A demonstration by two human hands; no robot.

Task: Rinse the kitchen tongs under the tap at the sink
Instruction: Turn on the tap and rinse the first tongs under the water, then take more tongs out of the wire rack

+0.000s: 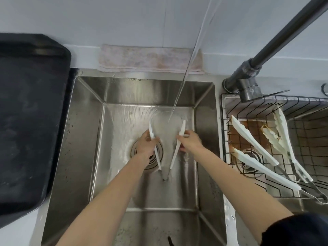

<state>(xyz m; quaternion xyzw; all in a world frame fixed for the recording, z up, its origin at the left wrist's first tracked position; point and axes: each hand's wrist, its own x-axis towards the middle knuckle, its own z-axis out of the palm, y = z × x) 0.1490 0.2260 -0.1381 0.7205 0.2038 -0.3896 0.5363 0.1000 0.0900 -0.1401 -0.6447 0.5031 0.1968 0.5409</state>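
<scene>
Tongs spread in a V under the tap stream — left hand and right hand fingers each clamped on one arm.

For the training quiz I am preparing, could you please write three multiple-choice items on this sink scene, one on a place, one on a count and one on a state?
1. Where does the black wire basket sit?
A. right-hand basin
B. on the dark tray
C. on the wall

2. How many pairs of white-tipped metal tongs lie in that basket?
A. none
B. two
C. five

3. How are the white-tipped tongs held in the steel left basin?
A. clamped shut
B. spread open in a V
C. lying loose on the drain

Answers: 1 A, the basket fills the basin right of the dark tap. 2 B, two pairs lie there. 3 B, the left hand and right hand each hold one arm under the water stream.
</scene>
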